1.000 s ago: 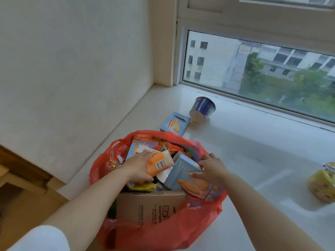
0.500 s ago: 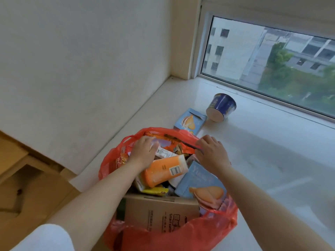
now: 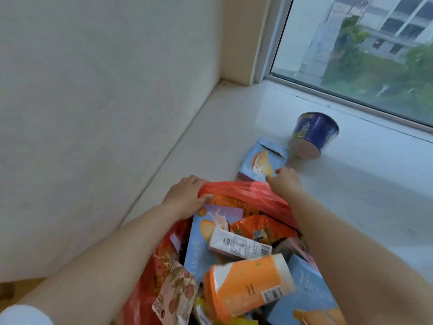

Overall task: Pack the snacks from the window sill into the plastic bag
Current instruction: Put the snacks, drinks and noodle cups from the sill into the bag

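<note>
We see the left hand (image 3: 187, 195) gripping the far rim of the red plastic bag (image 3: 248, 193), and the right hand (image 3: 284, 181) curled on the same rim, touching the blue box (image 3: 263, 160) that lies on the window sill (image 3: 351, 195) just behind. A blue cup (image 3: 312, 134) lies tipped beside that box. Inside the bag sit an orange pouch (image 3: 248, 287), a white carton (image 3: 239, 246) and more blue boxes (image 3: 199, 242).

Red thin plastic bag (image 3: 255, 195) at lower centre, mouth open, crammed with snack boxes, cartons and pouches, light-blue cardboard biscuit box (image 3: 263, 159) lying flat on the white sill just beyond its rim, dark-blue paper tub (image 3: 312, 134) tipped on its side right of centre
</note>
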`<move>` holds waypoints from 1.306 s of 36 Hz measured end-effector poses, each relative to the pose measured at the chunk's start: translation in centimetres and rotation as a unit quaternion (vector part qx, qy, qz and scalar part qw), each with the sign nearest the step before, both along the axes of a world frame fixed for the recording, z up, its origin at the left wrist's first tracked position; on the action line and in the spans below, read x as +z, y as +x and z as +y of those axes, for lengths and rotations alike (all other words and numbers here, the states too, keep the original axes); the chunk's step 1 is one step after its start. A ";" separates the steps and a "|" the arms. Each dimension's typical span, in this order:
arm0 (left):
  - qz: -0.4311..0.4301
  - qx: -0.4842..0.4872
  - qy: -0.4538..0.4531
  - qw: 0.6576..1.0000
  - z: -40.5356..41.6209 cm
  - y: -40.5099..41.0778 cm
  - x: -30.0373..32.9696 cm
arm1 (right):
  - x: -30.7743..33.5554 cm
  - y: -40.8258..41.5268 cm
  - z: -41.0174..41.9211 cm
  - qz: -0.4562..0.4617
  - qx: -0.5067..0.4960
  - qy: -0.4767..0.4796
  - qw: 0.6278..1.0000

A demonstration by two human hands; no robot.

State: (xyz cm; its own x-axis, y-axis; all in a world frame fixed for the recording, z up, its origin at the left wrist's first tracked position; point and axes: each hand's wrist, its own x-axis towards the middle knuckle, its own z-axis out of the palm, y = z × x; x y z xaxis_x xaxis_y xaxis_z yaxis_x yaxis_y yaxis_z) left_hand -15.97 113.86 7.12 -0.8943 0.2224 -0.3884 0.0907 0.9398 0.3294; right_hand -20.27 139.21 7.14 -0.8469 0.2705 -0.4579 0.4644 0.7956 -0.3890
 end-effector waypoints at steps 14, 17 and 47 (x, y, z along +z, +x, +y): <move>-0.052 -0.023 0.108 0.993 -2.7 -3.6 -6.2 | -7.3 -6.6 -2.4 -0.053 -0.182 0.042 0.981; -0.070 0.014 0.161 0.984 -2.2 -3.7 -6.7 | -8.5 -7.5 -2.3 -0.052 -0.233 0.046 0.970; -0.003 0.107 0.125 0.986 -2.2 -3.9 -2.7 | 5.4 -3.2 -2.7 0.206 -0.161 -0.384 0.886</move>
